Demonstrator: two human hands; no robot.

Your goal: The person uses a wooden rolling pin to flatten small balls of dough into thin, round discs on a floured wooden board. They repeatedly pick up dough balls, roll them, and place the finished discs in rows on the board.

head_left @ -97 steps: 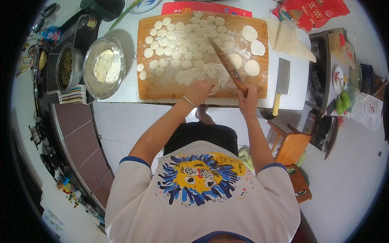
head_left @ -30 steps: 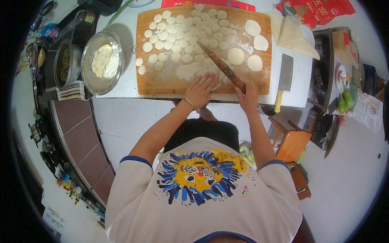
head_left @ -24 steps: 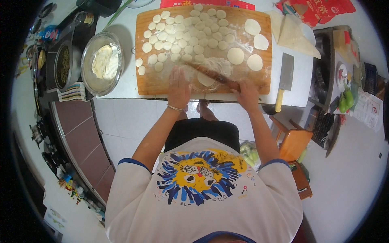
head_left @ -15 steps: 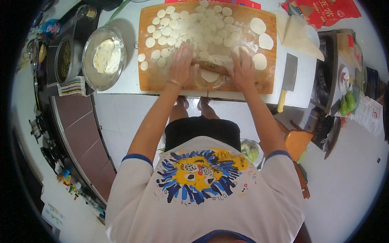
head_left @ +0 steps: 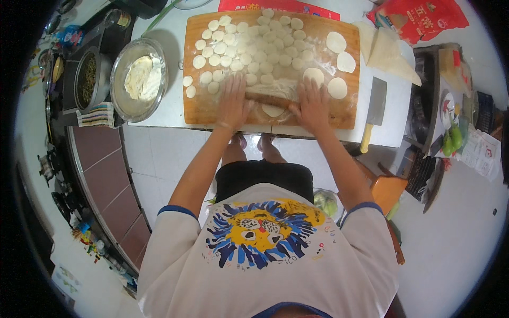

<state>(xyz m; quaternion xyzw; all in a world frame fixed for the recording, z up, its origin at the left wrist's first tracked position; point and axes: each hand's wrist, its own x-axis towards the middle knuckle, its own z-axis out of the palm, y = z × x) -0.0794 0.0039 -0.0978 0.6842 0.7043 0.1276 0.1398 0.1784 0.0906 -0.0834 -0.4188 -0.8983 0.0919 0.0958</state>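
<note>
As left hand point(head_left: 233, 106) and right hand point(head_left: 314, 107) rest at its ends, fingers point(head_left: 237, 86) outstretched, the rolling pin point(head_left: 271, 99) lies nearly crosswise between them, neither nearer, over a dough round point(head_left: 273, 111) on the cutting board point(head_left: 202, 112).

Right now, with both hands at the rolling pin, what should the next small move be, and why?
Probably a short roll of the rolling pin toward the body: the left hand and right hand lie flat at its two ends, and the dough round shows on the pin's near side, on the wooden board.
</note>
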